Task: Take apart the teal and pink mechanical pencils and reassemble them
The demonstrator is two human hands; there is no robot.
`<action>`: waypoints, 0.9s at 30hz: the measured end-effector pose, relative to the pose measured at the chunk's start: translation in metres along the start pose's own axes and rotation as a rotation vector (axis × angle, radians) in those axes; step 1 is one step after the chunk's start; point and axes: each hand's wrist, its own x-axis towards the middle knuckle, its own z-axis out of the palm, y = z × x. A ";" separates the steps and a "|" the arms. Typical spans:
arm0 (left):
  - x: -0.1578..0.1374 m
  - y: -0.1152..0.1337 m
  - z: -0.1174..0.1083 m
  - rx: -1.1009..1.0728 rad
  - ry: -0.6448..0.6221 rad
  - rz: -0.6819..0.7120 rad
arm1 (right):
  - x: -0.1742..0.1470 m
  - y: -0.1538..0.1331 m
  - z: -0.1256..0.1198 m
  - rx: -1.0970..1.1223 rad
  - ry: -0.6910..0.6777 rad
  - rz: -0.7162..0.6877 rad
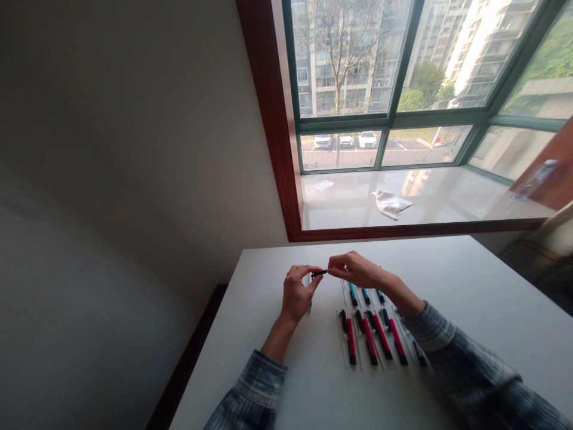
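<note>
Both of my hands are raised just above the white table (470, 298), near its far left part. My left hand (298, 292) and my right hand (353, 269) pinch the two ends of one small black pen (319, 273) between their fingertips. Below my right wrist lie several red and black pens (371, 337) in clear sleeves, side by side. A second row of blue and black pens (360, 294) lies just beyond them, partly hidden by my right forearm.
Past the table's far edge runs a glossy window sill (447, 197) with a crumpled white cloth (390, 203) and a small paper. A red-brown wooden frame (273, 119) borders the window. A grey wall fills the left side.
</note>
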 end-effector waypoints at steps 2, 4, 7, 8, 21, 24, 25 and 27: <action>0.001 -0.002 0.001 -0.084 0.014 -0.061 | 0.000 0.000 -0.001 0.001 0.007 0.000; 0.003 -0.004 0.002 -0.242 0.028 -0.152 | 0.001 -0.002 0.000 0.013 0.011 -0.011; 0.005 -0.004 0.004 -0.516 0.031 -0.262 | 0.003 -0.007 0.004 0.023 -0.007 -0.059; 0.005 -0.004 0.005 -0.580 0.024 -0.280 | 0.004 -0.009 0.006 0.020 -0.014 -0.073; 0.005 -0.006 0.003 -0.773 0.031 -0.407 | -0.015 0.020 -0.012 -0.273 -0.181 0.168; 0.006 -0.007 0.003 -0.772 0.034 -0.431 | -0.015 0.017 -0.007 -0.315 -0.243 0.187; 0.006 -0.007 0.003 -0.765 0.037 -0.432 | -0.014 0.015 -0.005 -0.328 -0.257 0.183; 0.007 -0.007 0.003 -0.748 0.049 -0.432 | -0.013 0.013 -0.002 -0.352 -0.280 0.183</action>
